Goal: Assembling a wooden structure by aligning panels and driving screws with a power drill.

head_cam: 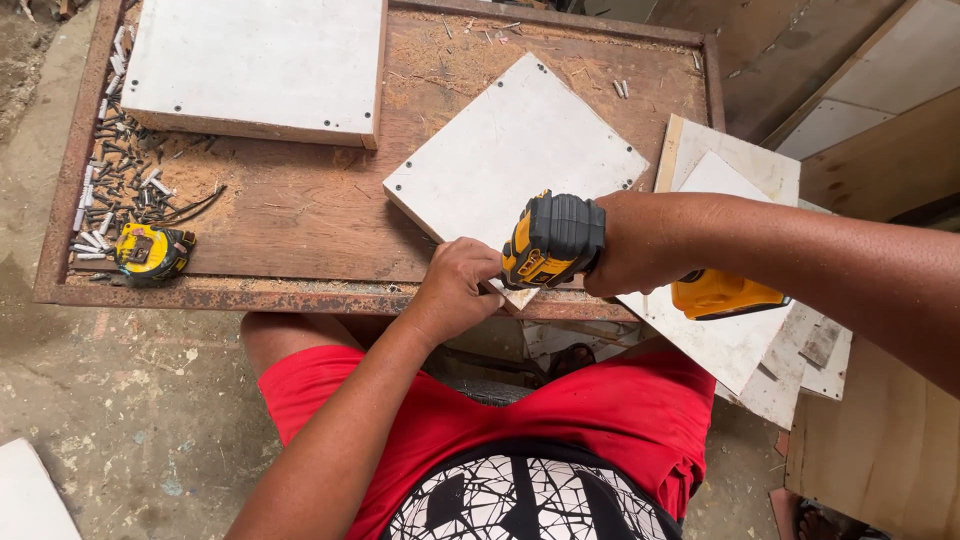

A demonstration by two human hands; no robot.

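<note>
My right hand (pixel 628 245) grips a yellow and black cordless drill (pixel 553 240), its nose pointing down at the near corner of a white square board (pixel 515 150). That board lies turned at an angle on the brown work table (pixel 300 210). My left hand (pixel 455 285) sits at the same corner, fingers pinched right beside the drill's tip; whatever it pinches is hidden. The drill's yellow battery base (pixel 722 295) shows below my right forearm.
A second white board (pixel 255 65) lies at the table's far left. Loose screws (pixel 120 190) and a yellow tape measure (pixel 152 252) sit at the left edge. More white panels (pixel 740 340) are stacked at the right. Wooden boards (pixel 880 440) lean beyond them.
</note>
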